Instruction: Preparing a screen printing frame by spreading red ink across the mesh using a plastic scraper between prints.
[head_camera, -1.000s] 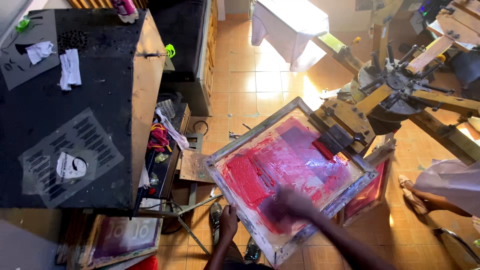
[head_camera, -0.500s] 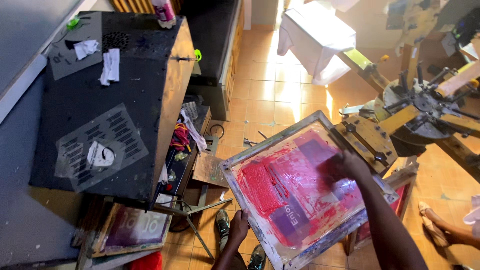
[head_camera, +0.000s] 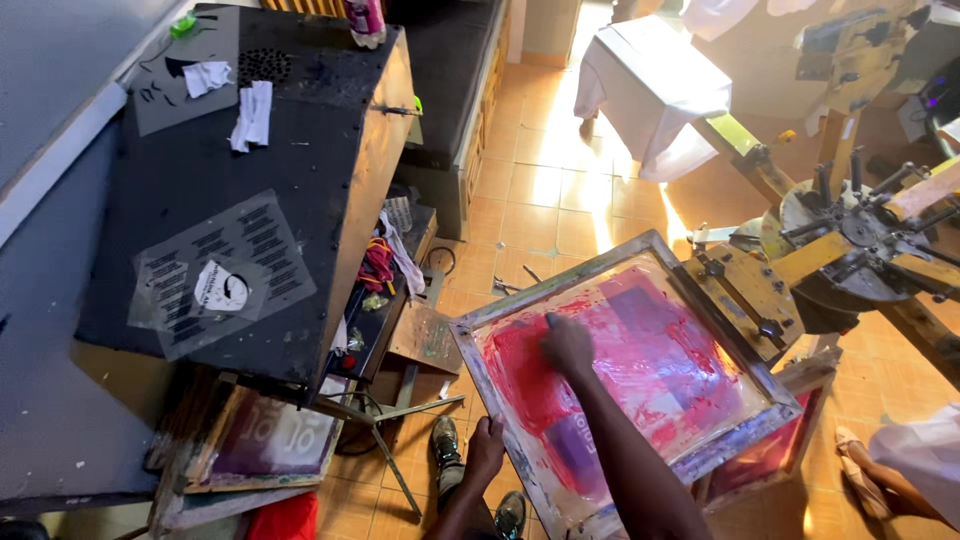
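The right hand (head_camera: 567, 345) reaches forward with the arm stretched out, fingers curled down and pressed on the red-inked mesh of the printing screen (head_camera: 620, 370). The left hand (head_camera: 485, 450) grips the screen's near wooden frame edge, closed around it, with the screen clamped to the press (head_camera: 850, 240).

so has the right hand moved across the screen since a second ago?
Yes. The right hand went from the near corner to the clamp side, then back toward the left rail of the screen frame.
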